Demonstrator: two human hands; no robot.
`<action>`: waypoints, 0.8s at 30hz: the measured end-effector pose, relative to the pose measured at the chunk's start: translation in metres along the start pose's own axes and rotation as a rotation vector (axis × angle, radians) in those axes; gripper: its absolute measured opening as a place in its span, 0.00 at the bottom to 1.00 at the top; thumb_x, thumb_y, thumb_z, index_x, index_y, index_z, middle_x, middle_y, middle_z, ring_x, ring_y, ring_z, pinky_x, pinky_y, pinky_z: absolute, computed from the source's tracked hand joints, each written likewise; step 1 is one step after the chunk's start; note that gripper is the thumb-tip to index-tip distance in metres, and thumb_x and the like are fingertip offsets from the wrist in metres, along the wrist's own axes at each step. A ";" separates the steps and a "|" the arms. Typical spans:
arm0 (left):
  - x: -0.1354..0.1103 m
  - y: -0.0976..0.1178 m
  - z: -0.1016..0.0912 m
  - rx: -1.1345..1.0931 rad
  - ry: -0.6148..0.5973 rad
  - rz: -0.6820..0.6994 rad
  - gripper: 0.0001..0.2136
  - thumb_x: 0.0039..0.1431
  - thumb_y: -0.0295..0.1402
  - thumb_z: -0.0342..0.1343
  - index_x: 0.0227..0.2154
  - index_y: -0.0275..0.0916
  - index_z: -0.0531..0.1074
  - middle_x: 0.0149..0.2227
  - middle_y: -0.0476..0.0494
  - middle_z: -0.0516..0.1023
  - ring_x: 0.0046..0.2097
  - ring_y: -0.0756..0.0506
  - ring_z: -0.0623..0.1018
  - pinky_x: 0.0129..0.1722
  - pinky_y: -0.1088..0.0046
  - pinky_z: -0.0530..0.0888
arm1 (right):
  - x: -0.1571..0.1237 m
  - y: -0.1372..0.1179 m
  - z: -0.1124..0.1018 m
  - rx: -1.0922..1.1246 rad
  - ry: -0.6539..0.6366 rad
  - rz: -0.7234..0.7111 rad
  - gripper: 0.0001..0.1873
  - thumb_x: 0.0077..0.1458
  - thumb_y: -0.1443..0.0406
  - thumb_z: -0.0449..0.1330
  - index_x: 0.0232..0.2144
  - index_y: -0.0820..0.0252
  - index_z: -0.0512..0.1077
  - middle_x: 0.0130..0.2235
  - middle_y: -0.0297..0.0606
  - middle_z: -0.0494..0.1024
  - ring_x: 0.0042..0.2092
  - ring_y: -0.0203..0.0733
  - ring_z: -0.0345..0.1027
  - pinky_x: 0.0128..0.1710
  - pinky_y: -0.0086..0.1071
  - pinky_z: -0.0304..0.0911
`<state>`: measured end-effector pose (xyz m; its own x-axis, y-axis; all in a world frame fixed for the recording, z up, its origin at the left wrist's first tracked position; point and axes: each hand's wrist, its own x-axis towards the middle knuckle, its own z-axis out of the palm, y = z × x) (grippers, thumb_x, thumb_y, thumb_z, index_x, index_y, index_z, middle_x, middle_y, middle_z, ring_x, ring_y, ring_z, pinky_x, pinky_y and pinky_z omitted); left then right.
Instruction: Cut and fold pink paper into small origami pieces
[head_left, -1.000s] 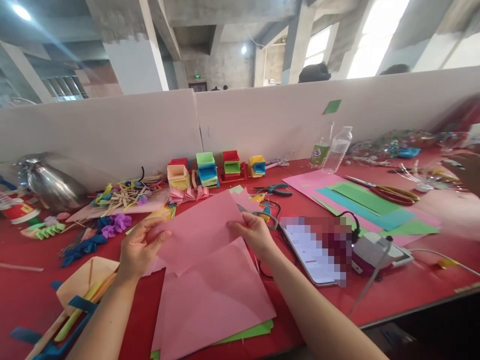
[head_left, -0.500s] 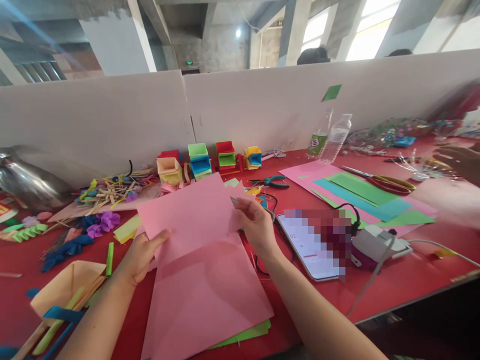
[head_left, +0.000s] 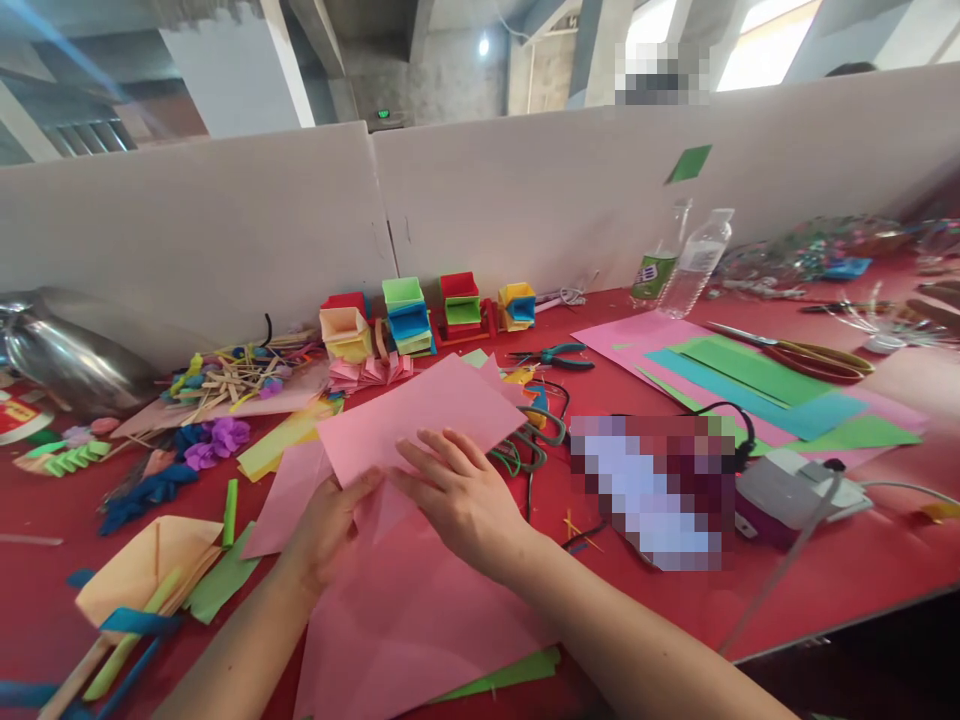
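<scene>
My left hand (head_left: 330,530) is closed on the near left edge of a pink sheet of paper (head_left: 442,395), with the thumb on top. The sheet is held tilted above the table. My right hand (head_left: 472,495) rests on the sheet's near part, fingers stretched out and apart, gripping nothing visible. Beneath both hands lies a larger pink sheet (head_left: 420,630), with green paper (head_left: 502,677) peeking out under its near edge. Another pink piece (head_left: 289,500) lies to the left of the held sheet.
Small folded paper boxes (head_left: 409,320) stand along the white partition (head_left: 225,230). Pliers (head_left: 559,355), scissors (head_left: 802,355), coloured sheets (head_left: 750,385) and a phone (head_left: 645,500) lie to the right. A steel kettle (head_left: 75,350) and craft scraps are at left. Part of another person's hand shows at far right.
My right hand has left the sheet's right edge and moved left, its fingers now spread flat on the paper. The sheet has shifted right in view; the camera has turned slightly.
</scene>
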<state>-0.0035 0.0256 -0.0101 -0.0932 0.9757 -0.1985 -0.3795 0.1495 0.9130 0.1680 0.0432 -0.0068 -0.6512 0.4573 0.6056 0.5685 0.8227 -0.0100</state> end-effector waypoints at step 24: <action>0.016 0.026 -0.056 0.578 -0.460 -0.234 0.22 0.50 0.40 0.60 0.46 0.34 0.67 0.37 0.40 0.78 0.37 0.43 0.77 0.34 0.71 0.72 | -0.038 0.005 -0.048 0.577 -0.330 0.112 0.18 0.47 0.77 0.53 0.38 0.59 0.74 0.38 0.37 0.78 0.41 0.38 0.69 0.41 0.30 0.62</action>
<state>-0.0663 0.0358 -0.0094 0.3703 0.8578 -0.3566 0.2099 0.2966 0.9316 0.2194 0.0134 0.0085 -0.7754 0.5543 0.3026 0.3412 0.7709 -0.5378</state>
